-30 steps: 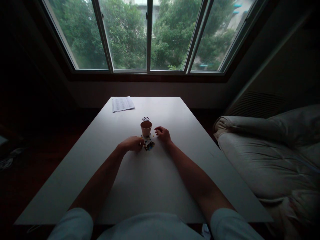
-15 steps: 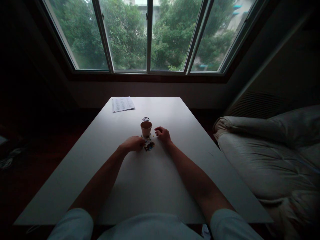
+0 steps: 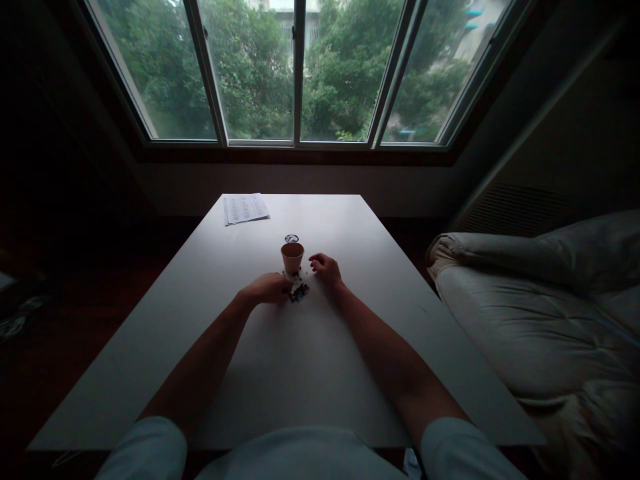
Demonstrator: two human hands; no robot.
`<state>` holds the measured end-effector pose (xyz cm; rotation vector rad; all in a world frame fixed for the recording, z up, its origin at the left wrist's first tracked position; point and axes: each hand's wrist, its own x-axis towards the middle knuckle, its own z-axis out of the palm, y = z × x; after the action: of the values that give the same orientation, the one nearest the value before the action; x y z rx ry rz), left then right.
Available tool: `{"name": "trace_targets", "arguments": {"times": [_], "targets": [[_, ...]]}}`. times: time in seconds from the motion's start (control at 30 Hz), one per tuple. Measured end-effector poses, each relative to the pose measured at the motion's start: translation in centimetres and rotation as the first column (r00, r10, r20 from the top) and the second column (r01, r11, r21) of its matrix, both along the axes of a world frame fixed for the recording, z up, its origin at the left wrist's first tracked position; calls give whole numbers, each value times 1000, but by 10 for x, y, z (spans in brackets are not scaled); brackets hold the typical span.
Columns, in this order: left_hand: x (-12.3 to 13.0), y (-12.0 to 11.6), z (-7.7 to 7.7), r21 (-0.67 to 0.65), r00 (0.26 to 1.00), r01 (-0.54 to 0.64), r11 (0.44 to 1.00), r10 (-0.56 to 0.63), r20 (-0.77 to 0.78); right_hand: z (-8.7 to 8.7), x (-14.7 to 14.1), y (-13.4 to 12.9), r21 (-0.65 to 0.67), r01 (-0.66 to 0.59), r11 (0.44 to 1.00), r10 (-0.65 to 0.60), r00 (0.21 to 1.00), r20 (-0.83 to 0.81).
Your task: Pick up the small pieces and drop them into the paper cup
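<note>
A small brown paper cup (image 3: 293,258) stands upright on the white table (image 3: 320,360), its mouth toward me. Just in front of it lies a loose pile of tiny dark and coloured pieces, which look like beads (image 3: 300,292). My left hand (image 3: 269,288) rests at the pile's left edge, fingers closed and pointing into it; what they pinch, if anything, is too small and dark to see. To the right of the cup, apart from it, my right hand (image 3: 326,268) lies on the table with loosely bent fingers, holding nothing I can see.
Behind the cup is a small round dark-rimmed object (image 3: 291,238), perhaps a lid. Printed sheets (image 3: 247,209) lie at the table's far left corner. A pale covered sofa (image 3: 520,320) stands along the right side. A wide window (image 3: 297,73) faces me.
My left hand has shifted very slightly right, further over the pile's left edge. The right hand and the cup stay in place.
</note>
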<state>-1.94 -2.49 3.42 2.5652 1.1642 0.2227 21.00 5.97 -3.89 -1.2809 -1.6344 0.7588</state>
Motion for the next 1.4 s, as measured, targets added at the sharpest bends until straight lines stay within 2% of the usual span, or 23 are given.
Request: {"name": "trace_targets", "arguments": {"times": [0.2,0.43,0.57,0.67,0.8,0.93,1.07,1.17,1.27,1.4], "targets": [[1,-3,12,-2,994,-34,999,35,106,-7,0,4,5,-8,1000,8,1000,-9],[3,0,12,46,974,-40,998,29,224,-9,1,6,10,-2,1000,2,1000,-18],[5,3,13,54,939,-65,996,43,341,-7,0,4,12,-8,1000,8,1000,-15],[8,4,13,64,886,-130,989,87,455,-5,0,3,15,-4,1000,4,1000,-8],[11,8,9,3,761,-261,965,204,616,-2,-1,1,9,-4,1000,4,1000,-3],[11,11,9,-164,586,-312,936,325,742,-2,-1,1,8,-2,1000,2,1000,-3],[9,12,13,-353,383,-273,895,438,813,-2,-1,1,0,-7,1000,7,1000,-7],[9,13,13,-493,257,-225,840,539,802,-3,-1,1,2,-7,1000,7,1000,-3],[12,15,10,-618,171,-136,774,633,755,-4,-1,2,8,-15,1000,15,1000,-4],[17,15,9,-648,105,-59,759,650,752,-7,-1,3,6,-14,1000,14,1000,-7]]}}
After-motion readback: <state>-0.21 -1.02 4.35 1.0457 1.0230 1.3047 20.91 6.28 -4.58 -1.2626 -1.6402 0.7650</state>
